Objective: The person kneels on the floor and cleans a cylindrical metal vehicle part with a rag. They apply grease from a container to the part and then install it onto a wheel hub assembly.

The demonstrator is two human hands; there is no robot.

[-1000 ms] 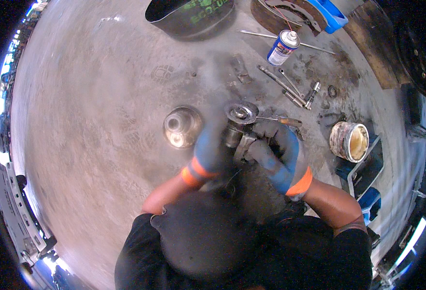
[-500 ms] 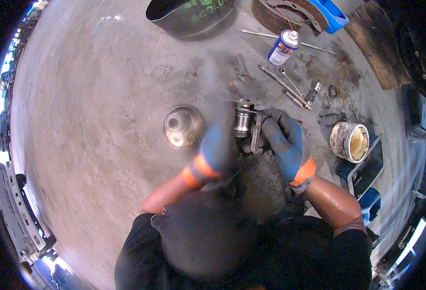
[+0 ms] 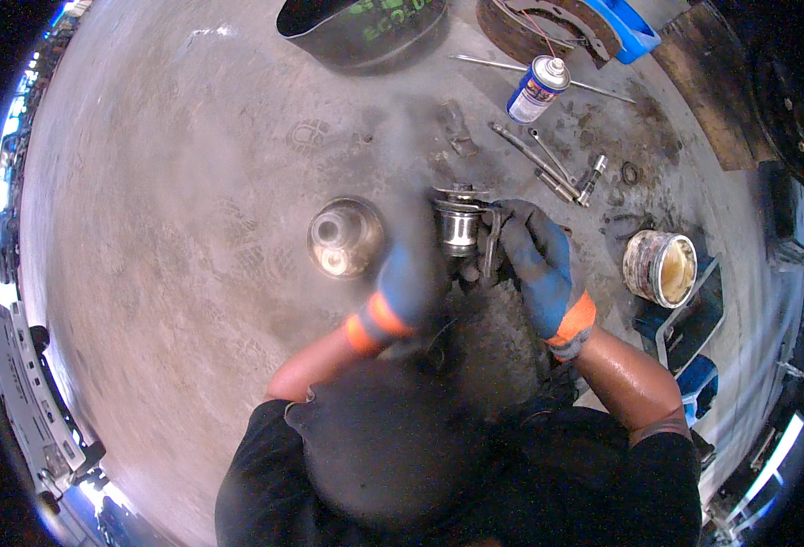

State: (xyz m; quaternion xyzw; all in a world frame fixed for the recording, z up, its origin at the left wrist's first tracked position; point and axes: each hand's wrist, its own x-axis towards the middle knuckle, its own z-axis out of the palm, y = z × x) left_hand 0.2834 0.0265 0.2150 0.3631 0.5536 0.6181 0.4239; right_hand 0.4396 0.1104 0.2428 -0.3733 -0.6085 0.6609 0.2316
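**Gloved hands at a metal cylinder on a workshop floor**

A short metal cylinder, flanged at the top, stands upright on the concrete floor, directly ahead of the person. The right hand, in a blue glove with an orange cuff, is closed on a dark flat part just beside the cylinder. The left hand, gloved alike, is smeared by motion; whether it grips or lies open cannot be told. A domed metal cap sits apart to the left, so the assembly appears only partly put together or taken apart. Wrenches, a spray can and a grease tub lie to the right. The cylinder's base is hidden behind the hands.
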